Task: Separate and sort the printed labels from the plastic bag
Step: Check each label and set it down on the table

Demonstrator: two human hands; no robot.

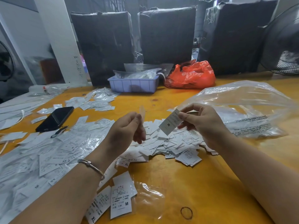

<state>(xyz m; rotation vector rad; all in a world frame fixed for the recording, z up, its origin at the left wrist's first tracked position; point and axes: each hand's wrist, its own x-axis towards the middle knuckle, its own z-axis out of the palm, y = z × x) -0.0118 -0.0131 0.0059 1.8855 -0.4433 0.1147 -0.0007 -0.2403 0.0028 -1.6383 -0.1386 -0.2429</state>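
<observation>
Your 2 hands are raised over the yellow table (178, 172). Your right hand (202, 122) pinches 1 label (169, 122) marked M between thumb and fingers. Your left hand (127, 128) pinches 1 thin translucent strip (142, 113). The loose label pile (174, 146) lies below, too many to count. 1 clear plastic bag (246, 109) lies right. 1 phone (55, 118) lies left. Bare tabletop shows near the front edge.
</observation>
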